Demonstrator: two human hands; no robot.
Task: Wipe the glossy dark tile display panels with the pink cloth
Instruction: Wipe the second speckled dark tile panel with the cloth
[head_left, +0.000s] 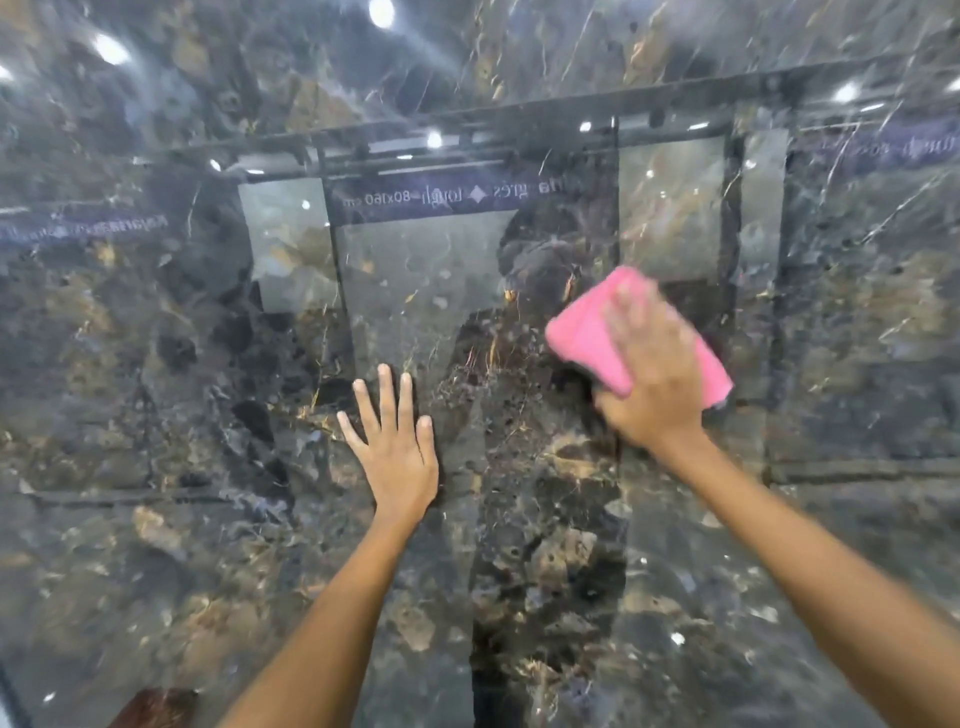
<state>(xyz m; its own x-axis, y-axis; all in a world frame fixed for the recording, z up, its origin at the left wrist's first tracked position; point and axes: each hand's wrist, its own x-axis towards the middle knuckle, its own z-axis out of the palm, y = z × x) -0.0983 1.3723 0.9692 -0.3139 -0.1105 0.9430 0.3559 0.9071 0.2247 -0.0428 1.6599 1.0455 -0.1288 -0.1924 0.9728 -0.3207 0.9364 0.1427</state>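
two bare forearms reach forward from the bottom of the view toward a glossy dark tile panel (156, 415) that fills the whole picture. left hand (395, 447) lies flat on the panel, fingers straight and slightly spread, palm pressed to the surface and holding nothing. right hand (649, 374) sits higher and further right, its fingers blurred and laid over a pink cloth (587, 332), pressing it against the panel; the blur hides whether the fingers curl round the cloth's edge, though the thumb seems tucked beneath its lower edge. the two hands are apart, with a stretch of bare tile between them.

the cloth is folded into a rough rectangle, tilted, with its upper left half showing beyond the fingers and a corner poking out at the lower right of the hand. it lies right of centre, about mid height.

the panel is dark grey and black with brown and gold patches and thin pale veins. nothing stands between the hands and the tile. a small reddish brown shape (156, 709) shows at the bottom left edge; what it is cannot be told.

further off, only as reflections in the gloss: a dark frame of display racks (467, 156), a blue strip with mirrored white lettering (447, 200), paler tile slabs (288, 244), and bright round ceiling lights (381, 11) near the top.
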